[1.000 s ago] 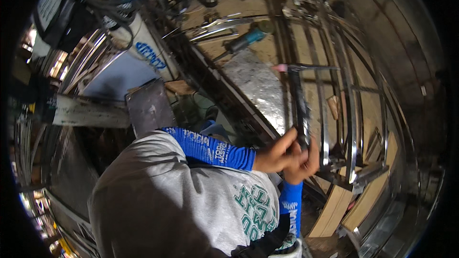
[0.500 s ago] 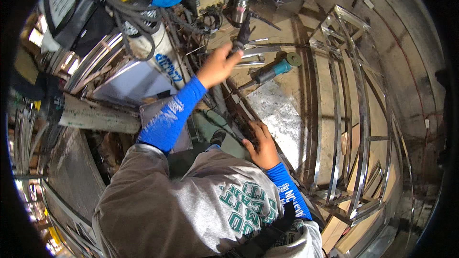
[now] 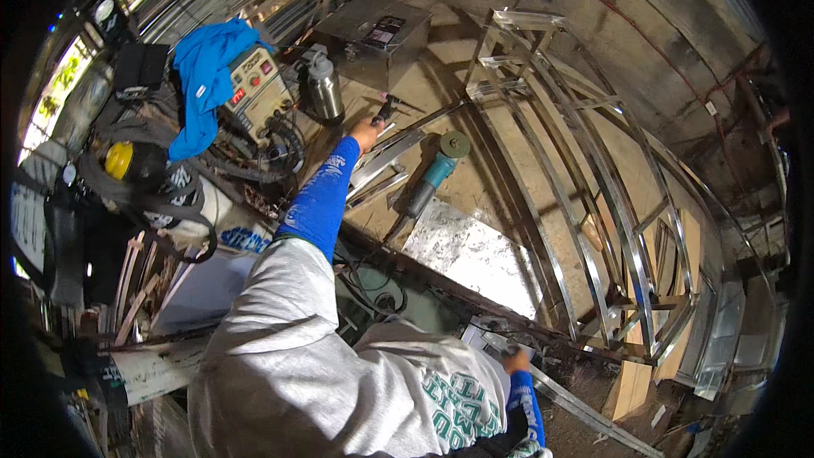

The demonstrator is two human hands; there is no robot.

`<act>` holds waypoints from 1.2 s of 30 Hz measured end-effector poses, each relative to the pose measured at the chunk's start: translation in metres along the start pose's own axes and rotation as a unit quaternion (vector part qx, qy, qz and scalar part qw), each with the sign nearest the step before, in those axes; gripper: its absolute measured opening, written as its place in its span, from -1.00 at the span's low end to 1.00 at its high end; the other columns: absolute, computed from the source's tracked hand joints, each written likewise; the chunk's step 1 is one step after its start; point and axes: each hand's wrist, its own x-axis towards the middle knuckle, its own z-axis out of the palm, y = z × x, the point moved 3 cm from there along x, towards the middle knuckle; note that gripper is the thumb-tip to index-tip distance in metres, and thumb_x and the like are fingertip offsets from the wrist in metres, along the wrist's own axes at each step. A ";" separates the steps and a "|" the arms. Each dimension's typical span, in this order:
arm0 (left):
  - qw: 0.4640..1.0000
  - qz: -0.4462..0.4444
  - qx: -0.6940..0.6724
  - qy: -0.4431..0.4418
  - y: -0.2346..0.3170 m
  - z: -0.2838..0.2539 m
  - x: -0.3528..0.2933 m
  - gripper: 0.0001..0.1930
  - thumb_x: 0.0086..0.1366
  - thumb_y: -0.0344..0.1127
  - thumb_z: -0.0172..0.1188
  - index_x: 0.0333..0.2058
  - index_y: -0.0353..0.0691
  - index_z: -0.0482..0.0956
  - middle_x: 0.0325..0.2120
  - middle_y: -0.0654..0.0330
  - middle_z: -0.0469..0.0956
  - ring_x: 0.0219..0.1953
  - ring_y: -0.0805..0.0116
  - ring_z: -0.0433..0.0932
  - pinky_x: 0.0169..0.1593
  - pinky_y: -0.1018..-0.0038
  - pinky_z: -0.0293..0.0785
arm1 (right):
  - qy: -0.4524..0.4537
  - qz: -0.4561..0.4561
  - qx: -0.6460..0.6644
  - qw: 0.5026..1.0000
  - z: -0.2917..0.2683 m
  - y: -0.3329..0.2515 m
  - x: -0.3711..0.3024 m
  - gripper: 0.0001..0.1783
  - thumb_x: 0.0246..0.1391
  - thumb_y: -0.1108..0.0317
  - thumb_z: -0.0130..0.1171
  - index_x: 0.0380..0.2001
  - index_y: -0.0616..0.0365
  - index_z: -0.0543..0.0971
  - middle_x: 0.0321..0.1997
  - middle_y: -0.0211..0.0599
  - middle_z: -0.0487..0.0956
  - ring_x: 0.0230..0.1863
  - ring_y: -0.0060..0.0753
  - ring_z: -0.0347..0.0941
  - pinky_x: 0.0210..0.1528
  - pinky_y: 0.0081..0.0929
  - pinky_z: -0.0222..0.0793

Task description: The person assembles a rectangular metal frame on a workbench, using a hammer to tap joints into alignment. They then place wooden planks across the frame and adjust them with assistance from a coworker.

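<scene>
Two bare hands stand well apart: the left hand, reached out far, has its fingers closed round a dark torch, while the right hand, near the body, is half hidden, its fingers seemingly curled beside a grey metal bar; whether it grips that bar I cannot tell. The torch is over the far left part of the tabletop, just right of a steel flask, its thin rod pointing right.

Good handling here, I judge, means a firm hold on the handle, a relaxed wrist, and the slim rod and small pink tip kept off hard metal. Slack in any cable would help too; its run behind the hand is hard to make out.

Room is tight on the left, where the flask and the welding machine crowd in. Loose metal strips lie just nearer, and the grinder sits to their right, so a low sweep of the forearm could snag. More space shows beyond the torch, toward the metal box. Farther right, the bright steel frame presents long edges; a lifted path seems safest.
</scene>
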 end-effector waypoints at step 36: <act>0.682 -0.086 0.533 0.494 0.017 -0.711 -0.372 -0.35 0.40 0.22 0.06 0.00 -0.37 0.57 -0.04 -0.29 0.60 0.04 -0.35 0.54 0.05 -0.04 0.47 | -0.164 -0.633 -0.081 0.752 -0.076 -0.619 0.088 -0.55 0.18 0.19 0.27 0.09 0.15 0.56 -0.42 0.05 0.63 -0.35 -0.01 0.62 -0.22 -0.19 0.53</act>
